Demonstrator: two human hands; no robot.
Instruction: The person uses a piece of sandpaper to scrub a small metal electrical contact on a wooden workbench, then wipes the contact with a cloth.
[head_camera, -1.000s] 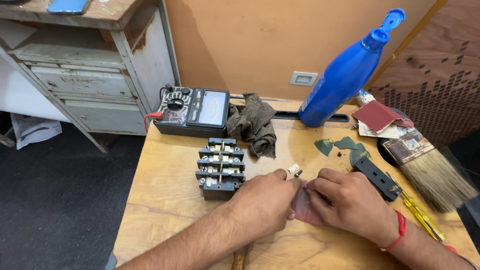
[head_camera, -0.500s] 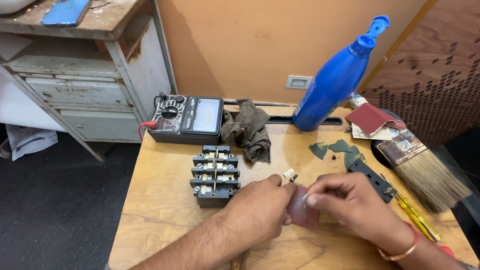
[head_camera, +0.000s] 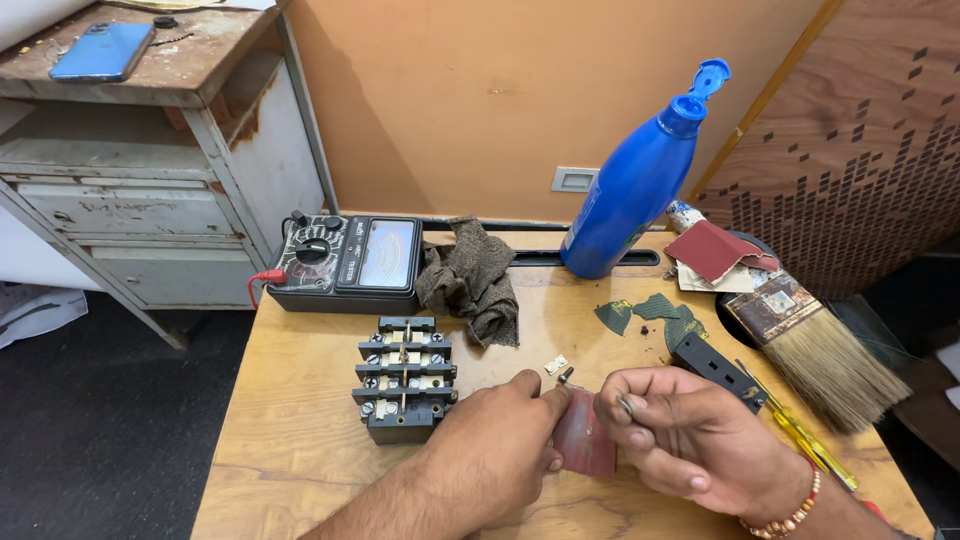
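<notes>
My left hand pinches a small metal piece between thumb and forefinger at the table's front. My right hand is closed on a reddish-brown strip of sandpaper and holds it against that piece. A small metal contact plate lies on the wood just beyond my fingers. A black terminal block with screws stands directly left of my left hand.
On the wooden table: an analog multimeter, a dark rag, a blue bottle with open cap, sandpaper scraps, green scraps, a black part, a yellow screwdriver, a paintbrush. A metal cabinet with a phone stands left.
Both hands have lifted slightly and come together around the sandpaper and the small metal piece; the view has shifted a little. Nothing else on the table moved.
</notes>
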